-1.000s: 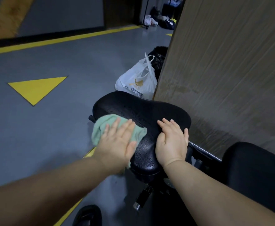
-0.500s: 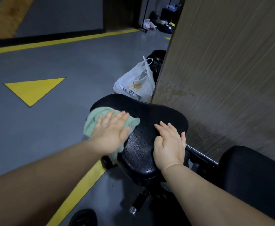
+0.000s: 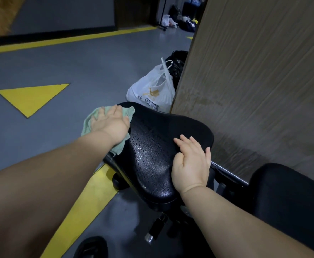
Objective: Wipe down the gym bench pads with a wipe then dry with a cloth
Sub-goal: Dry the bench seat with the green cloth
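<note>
A black textured seat pad (image 3: 152,157) of the gym bench fills the middle of the view, its surface glistening. My left hand (image 3: 110,122) lies flat with straight fingers on a light green cloth (image 3: 89,121), pressing it against the pad's far left edge. The cloth hangs over that edge. My right hand (image 3: 191,162) rests flat on the pad's right side, fingers straight, thumb over the rim. A second black pad (image 3: 290,198) sits at the lower right.
A wood-grain wall panel (image 3: 254,81) rises close on the right. A white plastic bag (image 3: 152,90) and a black bag (image 3: 176,62) stand on the grey floor behind the seat. Yellow floor markings (image 3: 31,97) lie to the left. Bench frame bars (image 3: 227,174) run under the pads.
My left hand has slid the green cloth from the pad's near left part up to its far left edge. My right hand has stayed in place on the pad.
</note>
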Demonstrator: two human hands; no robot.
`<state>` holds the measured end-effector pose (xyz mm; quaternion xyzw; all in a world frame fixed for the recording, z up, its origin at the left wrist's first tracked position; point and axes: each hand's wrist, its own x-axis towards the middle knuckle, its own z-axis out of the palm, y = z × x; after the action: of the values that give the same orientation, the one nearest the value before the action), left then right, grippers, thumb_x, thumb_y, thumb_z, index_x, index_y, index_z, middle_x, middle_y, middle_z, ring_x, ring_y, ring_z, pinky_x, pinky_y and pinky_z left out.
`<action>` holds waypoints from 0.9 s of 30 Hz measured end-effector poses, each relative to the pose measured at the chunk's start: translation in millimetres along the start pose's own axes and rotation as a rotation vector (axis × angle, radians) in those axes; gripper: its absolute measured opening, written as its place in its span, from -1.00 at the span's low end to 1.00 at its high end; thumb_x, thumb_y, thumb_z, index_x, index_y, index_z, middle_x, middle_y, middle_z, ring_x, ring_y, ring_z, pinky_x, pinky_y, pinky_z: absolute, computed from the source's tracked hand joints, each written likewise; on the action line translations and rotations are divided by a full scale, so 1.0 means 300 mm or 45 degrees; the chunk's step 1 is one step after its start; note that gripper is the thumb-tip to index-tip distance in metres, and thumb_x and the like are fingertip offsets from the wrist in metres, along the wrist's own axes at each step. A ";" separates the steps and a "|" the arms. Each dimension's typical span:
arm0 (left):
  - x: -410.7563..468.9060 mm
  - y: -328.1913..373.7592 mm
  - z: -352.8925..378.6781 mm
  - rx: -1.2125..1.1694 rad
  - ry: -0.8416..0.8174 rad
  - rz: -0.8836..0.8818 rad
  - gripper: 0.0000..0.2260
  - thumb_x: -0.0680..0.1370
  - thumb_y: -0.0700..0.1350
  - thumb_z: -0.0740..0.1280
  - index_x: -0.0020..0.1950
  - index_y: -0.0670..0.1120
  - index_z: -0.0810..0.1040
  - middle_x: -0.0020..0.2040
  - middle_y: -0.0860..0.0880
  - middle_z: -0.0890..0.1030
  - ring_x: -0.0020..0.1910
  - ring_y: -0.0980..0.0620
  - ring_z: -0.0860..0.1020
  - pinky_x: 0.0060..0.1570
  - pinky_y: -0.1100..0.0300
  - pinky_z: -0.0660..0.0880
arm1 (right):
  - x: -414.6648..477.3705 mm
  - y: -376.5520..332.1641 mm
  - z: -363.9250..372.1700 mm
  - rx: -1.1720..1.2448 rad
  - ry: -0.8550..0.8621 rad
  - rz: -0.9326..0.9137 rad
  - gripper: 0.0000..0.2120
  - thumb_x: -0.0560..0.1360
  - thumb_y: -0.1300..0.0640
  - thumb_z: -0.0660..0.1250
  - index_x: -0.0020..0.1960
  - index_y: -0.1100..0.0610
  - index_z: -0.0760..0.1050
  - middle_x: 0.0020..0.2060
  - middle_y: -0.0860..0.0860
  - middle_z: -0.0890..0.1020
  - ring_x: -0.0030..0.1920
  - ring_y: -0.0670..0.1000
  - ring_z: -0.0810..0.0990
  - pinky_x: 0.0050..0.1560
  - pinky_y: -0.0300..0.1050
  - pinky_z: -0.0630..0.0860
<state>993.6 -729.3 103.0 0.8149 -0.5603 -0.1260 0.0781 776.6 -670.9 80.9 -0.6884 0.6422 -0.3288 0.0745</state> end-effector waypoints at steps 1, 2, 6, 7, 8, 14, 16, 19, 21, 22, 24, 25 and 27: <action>-0.026 0.013 0.006 0.039 -0.012 0.053 -0.50 0.67 0.11 -0.11 0.61 0.03 -0.05 0.61 0.08 -0.05 0.57 -0.08 -0.09 0.51 -0.11 -0.09 | 0.001 0.001 0.000 -0.001 0.006 -0.002 -0.35 0.35 -0.02 -0.16 0.21 -0.08 0.57 0.31 -0.18 0.50 0.43 -0.14 0.27 0.52 0.04 -0.14; -0.056 0.025 0.014 0.074 -0.018 0.124 -0.50 0.67 0.11 -0.11 0.60 0.04 -0.07 0.61 0.10 -0.07 0.57 -0.07 -0.11 0.51 -0.11 -0.13 | 0.000 0.002 -0.002 -0.002 0.006 -0.003 -0.35 0.35 -0.03 -0.16 0.21 -0.08 0.57 0.31 -0.17 0.50 0.43 -0.14 0.27 0.52 0.04 -0.14; -0.194 0.084 0.046 0.127 -0.031 0.414 -0.51 0.67 0.09 -0.09 0.60 0.09 -0.10 0.60 0.15 -0.09 0.57 -0.02 -0.14 0.51 -0.08 -0.21 | 0.002 -0.001 -0.008 -0.016 -0.043 0.010 -0.45 0.40 0.06 -0.05 0.24 -0.08 0.55 0.33 -0.17 0.48 0.45 -0.15 0.23 0.51 0.02 -0.18; -0.226 0.100 0.053 0.134 -0.037 0.479 -0.51 0.67 0.09 -0.09 0.60 0.10 -0.11 0.60 0.17 -0.09 0.57 -0.01 -0.15 0.50 -0.07 -0.22 | 0.002 -0.002 -0.010 -0.021 -0.055 0.009 -0.46 0.41 0.08 -0.03 0.25 -0.08 0.55 0.34 -0.17 0.47 0.45 -0.15 0.23 0.51 0.01 -0.19; -0.253 0.111 0.060 0.141 -0.038 0.540 -0.51 0.67 0.09 -0.09 0.60 0.11 -0.11 0.59 0.18 -0.09 0.57 0.01 -0.15 0.51 -0.06 -0.22 | 0.001 -0.004 -0.014 -0.023 -0.065 0.005 -0.46 0.41 0.08 -0.03 0.26 -0.08 0.54 0.34 -0.17 0.47 0.45 -0.15 0.22 0.51 0.01 -0.19; -0.291 0.100 0.069 0.112 -0.044 0.677 -0.54 0.68 0.08 -0.07 0.58 0.19 -0.07 0.57 0.26 -0.05 0.56 0.09 -0.14 0.50 0.02 -0.27 | -0.003 -0.012 -0.035 -0.012 -0.117 0.000 -0.44 0.41 0.07 -0.06 0.30 -0.08 0.51 0.37 -0.16 0.44 0.46 -0.16 0.19 0.51 -0.02 -0.23; -0.264 0.097 0.062 0.095 -0.044 0.662 -0.55 0.68 0.07 -0.07 0.58 0.21 -0.05 0.57 0.26 -0.03 0.56 0.10 -0.13 0.49 0.03 -0.27 | -0.001 -0.011 -0.038 -0.016 -0.130 0.004 -0.43 0.40 0.07 -0.06 0.30 -0.08 0.51 0.37 -0.16 0.43 0.47 -0.16 0.18 0.51 -0.02 -0.22; -0.203 0.097 0.048 0.089 -0.049 0.577 -0.55 0.68 0.07 -0.08 0.58 0.20 -0.05 0.58 0.25 -0.03 0.57 0.08 -0.11 0.49 0.02 -0.26 | 0.000 -0.012 -0.039 -0.031 -0.148 0.007 -0.41 0.39 0.06 -0.07 0.32 -0.08 0.49 0.38 -0.17 0.41 0.47 -0.17 0.17 0.51 -0.04 -0.24; -0.150 0.089 0.035 0.111 -0.050 0.517 -0.55 0.68 0.07 -0.09 0.59 0.19 -0.05 0.58 0.23 -0.03 0.57 0.06 -0.10 0.50 0.00 -0.23 | 0.001 -0.013 -0.039 -0.033 -0.150 0.012 -0.41 0.39 0.06 -0.07 0.32 -0.08 0.49 0.39 -0.18 0.41 0.47 -0.17 0.16 0.50 -0.06 -0.25; -0.124 0.084 0.030 0.123 -0.045 0.485 -0.55 0.68 0.07 -0.09 0.59 0.18 -0.04 0.58 0.22 -0.03 0.57 0.06 -0.09 0.51 -0.01 -0.21 | 0.002 -0.012 -0.037 -0.030 -0.146 0.012 -0.41 0.39 0.06 -0.07 0.32 -0.08 0.49 0.38 -0.17 0.41 0.47 -0.17 0.16 0.50 -0.06 -0.24; -0.077 0.073 0.020 0.132 -0.043 0.417 -0.54 0.68 0.07 -0.10 0.59 0.17 -0.03 0.59 0.20 -0.02 0.57 0.04 -0.07 0.51 -0.02 -0.17 | 0.004 -0.008 -0.035 -0.024 -0.137 0.012 -0.41 0.38 0.06 -0.06 0.31 -0.08 0.51 0.38 -0.18 0.42 0.47 -0.17 0.17 0.51 -0.05 -0.23; -0.056 0.065 0.012 0.130 -0.045 0.380 -0.54 0.67 0.07 -0.10 0.59 0.17 -0.03 0.59 0.19 -0.01 0.57 0.04 -0.06 0.51 -0.03 -0.16 | 0.004 -0.007 -0.033 -0.020 -0.134 0.013 -0.41 0.38 0.06 -0.06 0.30 -0.08 0.51 0.37 -0.18 0.43 0.47 -0.17 0.18 0.51 -0.05 -0.22; -0.015 0.047 -0.008 0.114 -0.054 0.296 -0.54 0.67 0.07 -0.11 0.59 0.15 -0.01 0.59 0.18 -0.01 0.57 0.03 -0.05 0.51 -0.04 -0.14 | 0.001 -0.005 -0.031 0.003 -0.122 0.012 -0.42 0.38 0.07 -0.04 0.29 -0.08 0.52 0.37 -0.18 0.44 0.46 -0.17 0.19 0.51 -0.05 -0.22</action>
<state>980.2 -730.4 109.8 0.7442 -0.6577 -0.1081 0.0438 772.9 -668.0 89.0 -0.7002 0.6408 -0.2958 0.1077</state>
